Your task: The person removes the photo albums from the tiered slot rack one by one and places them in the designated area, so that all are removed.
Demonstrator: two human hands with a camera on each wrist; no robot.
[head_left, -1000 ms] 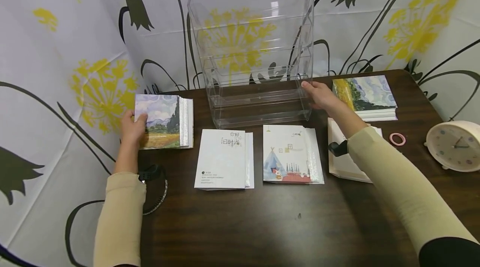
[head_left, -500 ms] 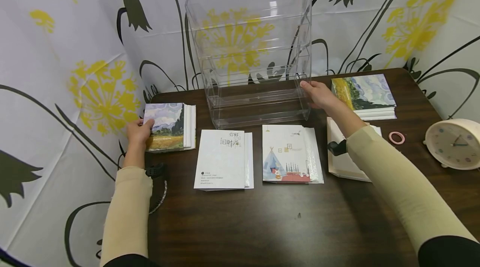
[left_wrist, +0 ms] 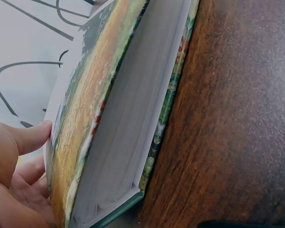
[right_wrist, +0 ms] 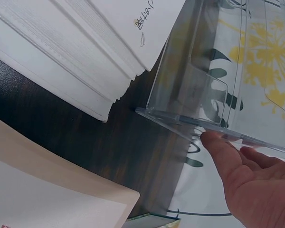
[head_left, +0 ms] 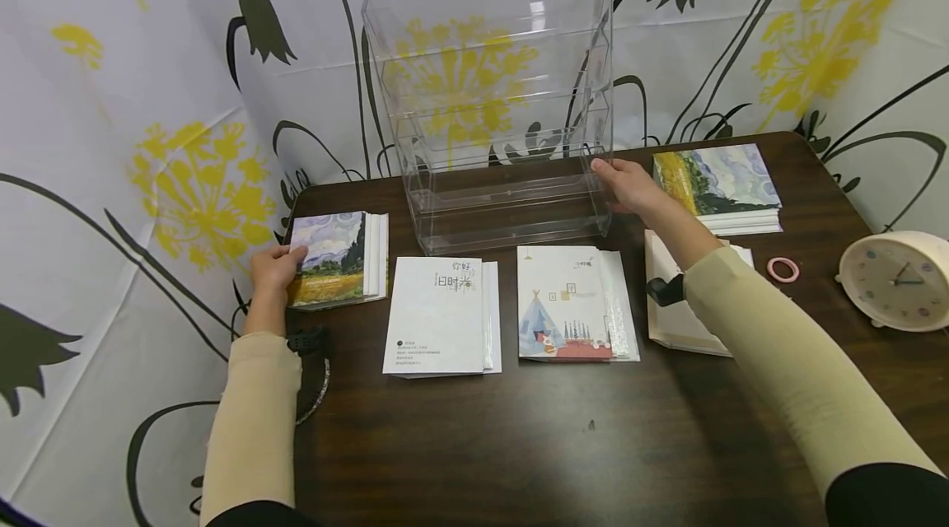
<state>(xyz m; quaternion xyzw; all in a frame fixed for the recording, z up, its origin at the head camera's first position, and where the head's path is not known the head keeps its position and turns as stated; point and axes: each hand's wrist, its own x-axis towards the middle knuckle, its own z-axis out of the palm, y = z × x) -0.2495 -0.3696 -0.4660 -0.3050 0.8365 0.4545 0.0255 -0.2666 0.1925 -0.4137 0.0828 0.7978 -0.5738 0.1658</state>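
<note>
At the left of the table my left hand [head_left: 274,268] holds a photo album [head_left: 326,259] with a landscape painting on its cover. The thumb lies at the cover's left edge; in the left wrist view the album [left_wrist: 92,118] shows its thick pages and green back cover. My right hand [head_left: 630,185] grips the right side of a clear acrylic rack [head_left: 511,198] with several tiers, standing at the back. In the right wrist view, fingers of that hand [right_wrist: 256,185] touch the rack's side panel [right_wrist: 218,126]. Its thumb is mostly cut off.
In front of the rack stand a white-covered album [head_left: 436,313] and one with a tent drawing [head_left: 565,305]. A cream album [head_left: 678,321] lies partly under the right forearm. Painted albums [head_left: 719,181] are stacked behind it, near a pink ring [head_left: 783,269] and a clock [head_left: 897,280].
My left hand has moved the painted album right and slightly nearer, down beside the rack's left front. The right hand stays on the rack.
</note>
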